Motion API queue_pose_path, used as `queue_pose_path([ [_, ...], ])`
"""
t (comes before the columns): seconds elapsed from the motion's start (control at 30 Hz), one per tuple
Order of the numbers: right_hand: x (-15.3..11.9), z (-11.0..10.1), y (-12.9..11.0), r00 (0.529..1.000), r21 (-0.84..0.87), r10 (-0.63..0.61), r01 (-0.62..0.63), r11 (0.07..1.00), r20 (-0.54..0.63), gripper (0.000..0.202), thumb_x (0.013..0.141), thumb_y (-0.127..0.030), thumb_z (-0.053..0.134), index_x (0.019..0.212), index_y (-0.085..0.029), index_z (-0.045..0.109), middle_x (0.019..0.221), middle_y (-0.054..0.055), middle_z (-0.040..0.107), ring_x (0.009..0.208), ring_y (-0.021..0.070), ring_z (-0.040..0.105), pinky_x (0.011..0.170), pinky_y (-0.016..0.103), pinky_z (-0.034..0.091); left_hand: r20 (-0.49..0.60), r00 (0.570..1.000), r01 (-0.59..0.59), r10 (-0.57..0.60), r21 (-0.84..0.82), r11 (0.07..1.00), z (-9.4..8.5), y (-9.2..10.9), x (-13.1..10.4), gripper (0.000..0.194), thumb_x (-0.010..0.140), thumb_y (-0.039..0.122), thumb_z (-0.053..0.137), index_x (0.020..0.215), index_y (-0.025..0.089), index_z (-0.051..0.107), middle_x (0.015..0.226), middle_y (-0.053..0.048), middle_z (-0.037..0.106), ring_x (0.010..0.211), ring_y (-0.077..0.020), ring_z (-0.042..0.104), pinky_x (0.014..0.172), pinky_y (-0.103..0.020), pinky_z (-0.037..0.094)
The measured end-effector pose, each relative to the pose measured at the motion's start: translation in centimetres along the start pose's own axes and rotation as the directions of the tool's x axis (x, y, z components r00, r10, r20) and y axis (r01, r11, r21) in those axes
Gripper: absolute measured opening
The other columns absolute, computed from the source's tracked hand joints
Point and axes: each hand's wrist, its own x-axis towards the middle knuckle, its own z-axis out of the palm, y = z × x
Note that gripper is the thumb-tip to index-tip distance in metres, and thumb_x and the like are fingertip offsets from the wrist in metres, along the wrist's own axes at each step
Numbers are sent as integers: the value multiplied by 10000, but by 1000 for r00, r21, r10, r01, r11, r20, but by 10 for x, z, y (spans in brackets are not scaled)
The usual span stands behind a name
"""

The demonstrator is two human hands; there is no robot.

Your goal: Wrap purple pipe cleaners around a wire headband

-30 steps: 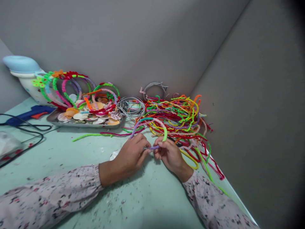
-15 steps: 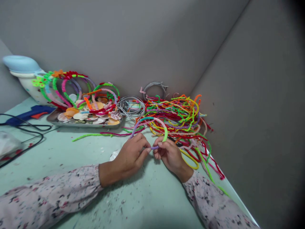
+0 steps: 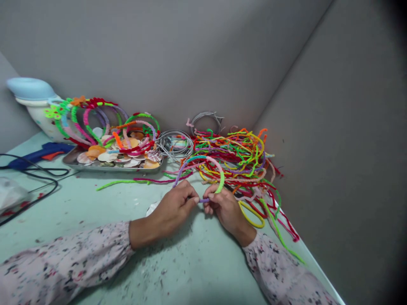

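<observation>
A ring wrapped in fuzzy pipe cleaner, with purple, teal, pink and light green sections, is held between both hands above the table. My left hand pinches its purple lower part between thumb and fingers. Close beside it on the right, my right hand grips the ring near the light green section and the purple end. A short purple piece shows in the small gap between the fingertips. The fingers hide the rest of the lower part.
A metal tray of shells and wrapped rings stands at back left, near a blue glue gun with black cable. Wire coils and a pipe cleaner heap lie behind the hands. A white-blue container stands far left.
Both hands have shifted very slightly, still pinching the ring. The purple piece between the fingertips now lies closer to level. The whole view has moved a little.
</observation>
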Motion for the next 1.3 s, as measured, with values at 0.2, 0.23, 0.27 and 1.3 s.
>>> queue_pose_path([
  [0.2,-7,4,-2,996,-193,-85,83,978,-5,105,772,-239,528,768,-171,608,558,-30,562,489,97,522,485,205,393,64,977,206,-204,-37,978,-2,0,6,188,794,278,500,672,163,586,717,-15,537,657,-151,498,611,-277,381],
  [0.23,-8,3,-2,995,-225,-104,103,969,7,106,783,-235,523,776,-174,609,571,-30,560,504,100,524,499,210,399,85,969,238,-233,-43,970,-3,1,7,186,780,283,506,666,161,589,709,-14,533,639,-147,486,598,-272,369],
  [0.27,-9,3,-1,992,-260,-123,125,957,24,108,796,-232,518,786,-177,610,587,-28,559,521,103,528,515,216,407,106,959,268,-261,-53,962,-3,1,8,183,766,286,511,661,158,590,696,-13,527,622,-142,471,588,-269,357],
  [1.3,0,-1,-1,995,-81,-51,45,996,-81,125,742,-274,528,777,-167,583,512,-40,563,424,89,516,409,181,365,-47,993,-99,105,109,989,3,2,-6,113,840,156,491,934,168,553,915,-44,555,845,-173,520,756,-306,432],
])
